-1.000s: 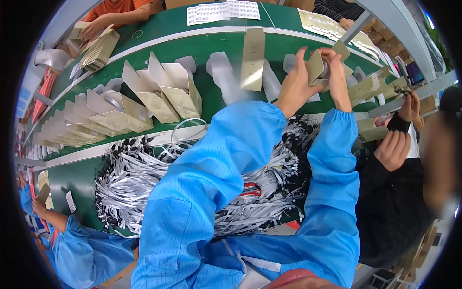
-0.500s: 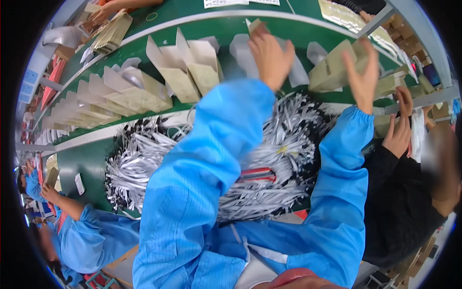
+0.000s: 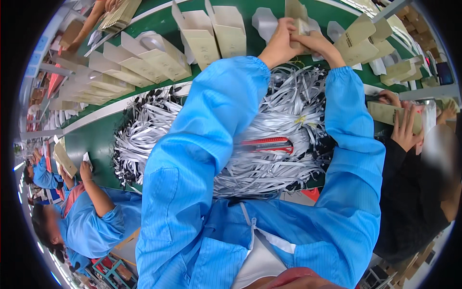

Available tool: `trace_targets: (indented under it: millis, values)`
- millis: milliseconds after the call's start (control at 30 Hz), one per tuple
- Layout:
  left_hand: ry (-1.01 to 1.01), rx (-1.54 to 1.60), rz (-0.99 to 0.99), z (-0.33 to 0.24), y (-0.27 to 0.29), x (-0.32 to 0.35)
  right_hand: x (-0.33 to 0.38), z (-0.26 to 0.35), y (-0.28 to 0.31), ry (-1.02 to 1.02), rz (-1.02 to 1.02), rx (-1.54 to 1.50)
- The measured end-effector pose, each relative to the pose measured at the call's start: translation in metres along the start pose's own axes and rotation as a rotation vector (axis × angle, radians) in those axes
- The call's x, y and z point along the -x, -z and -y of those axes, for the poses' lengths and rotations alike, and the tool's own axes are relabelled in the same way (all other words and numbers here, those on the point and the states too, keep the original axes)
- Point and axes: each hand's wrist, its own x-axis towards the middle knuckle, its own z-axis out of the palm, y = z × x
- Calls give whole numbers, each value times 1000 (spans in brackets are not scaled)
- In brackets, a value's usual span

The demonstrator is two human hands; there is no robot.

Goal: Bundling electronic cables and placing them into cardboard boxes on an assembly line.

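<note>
I'm using the strap pile [image 3: 272, 176] as the reference point, since it's lying right in front of you. A red cutter [image 3: 276, 143] is resting on top of the pile, and you're reaching over the whole lot, so neither hand is holding any straps. Just beyond the pile's far edge, the small beige box [image 3: 295, 10] is sitting between your hands. Your left hand [image 3: 282, 42] is grasping it, fingers bending round its left side. Your right hand [image 3: 321, 44] is meeting it from the other side, fingers lying across the near end, but I can't tell whether they're clenching or just pressing, cos the grip is partly hidden.

Progress-wise, I'd call it mid-batch. Beyond the pile, a bit to its left, two taller boxes [image 3: 201, 48] are standing with flaps up, and a row of open boxes [image 3: 166, 63] is running further out to the pile's left. The leftmost ones are too small to read. Beyond the pile on its right, more boxes [image 3: 356, 42] are standing flaps-up too. So loads are standing open, and I'm not seeing a shut top anywhere I can make out. Frosted pouches [image 3: 264, 23] are lying beyond the pile near your hands, seemingly outside any box, so I'm guessing that bit's unfinished.
</note>
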Motion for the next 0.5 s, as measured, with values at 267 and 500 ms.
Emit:
trace_targets:
  millis: [267, 500]
  values:
    - [-578, -462, 505, -53, 31, 61, 30, -40, 10, 319, -93, -279]
    - [-522, -586, 524, -77, 42, 65, 71, -26, 23, 70, -137, 82]
